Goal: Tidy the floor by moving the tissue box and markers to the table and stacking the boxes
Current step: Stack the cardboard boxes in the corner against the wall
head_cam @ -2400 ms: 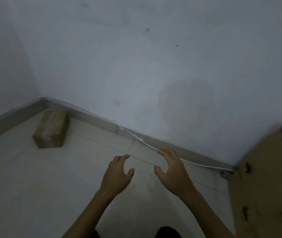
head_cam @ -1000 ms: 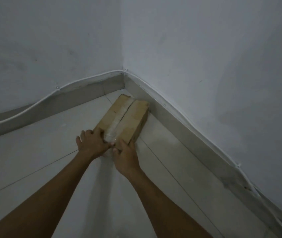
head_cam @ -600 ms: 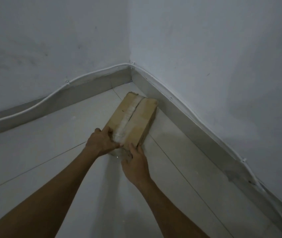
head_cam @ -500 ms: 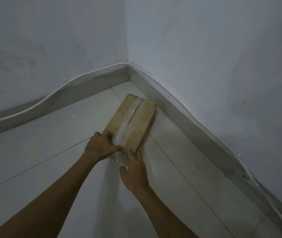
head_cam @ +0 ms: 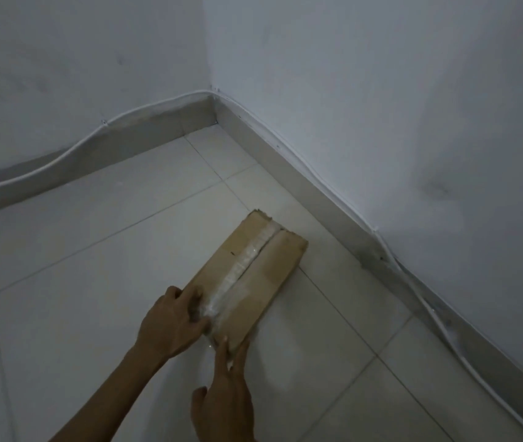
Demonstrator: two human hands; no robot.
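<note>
Tiled floor in a white-walled corner. The taped cardboard box lies flat near the right skirting. The left hand curls over its near corner. The right hand, fingers straight, presses its near end, apparently a two-handed hold for lifting and stacking.

Head camera — angled down, near the floor corner.

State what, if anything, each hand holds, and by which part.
The left hand grips the cardboard box at its near left corner, fingers over the top. The right hand only touches the box's near end with straight fingers.
</note>
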